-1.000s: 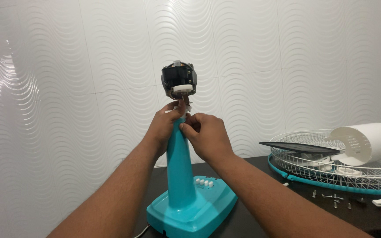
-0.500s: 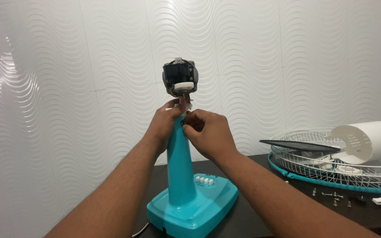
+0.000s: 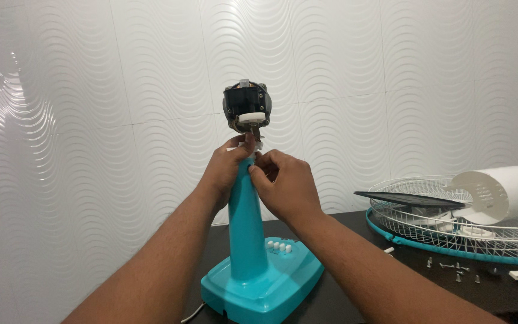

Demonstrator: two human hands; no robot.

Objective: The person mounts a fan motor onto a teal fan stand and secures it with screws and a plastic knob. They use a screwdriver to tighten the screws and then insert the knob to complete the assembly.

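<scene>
**Q:** Standing how, and where, is the fan stand (image 3: 246,228)?

**A:** Upright, long axis vertical, on its teal base (image 3: 263,282) at the left end of the dark bench (image 3: 355,300). The bare motor (image 3: 246,108) sits on top, its open face turned toward the camera.

**Q:** State of the hands?

**A:** Both close on the neck just under the motor. The left hand (image 3: 223,171) wraps the column top; the right hand (image 3: 283,186) pinches a small white fitting (image 3: 253,147) there with narrowed fingertips.

**Q:** What lies around?

**A:** Toward the bench's right edge, well apart, a wire grille (image 3: 457,225) with a teal rim lies flat. In it rest a dark blade (image 3: 409,199) and a white motor cover (image 3: 499,192), tipped on its side. Loose screws (image 3: 454,270) lie in front of the grille. Nothing stands between hands and stand.
</scene>
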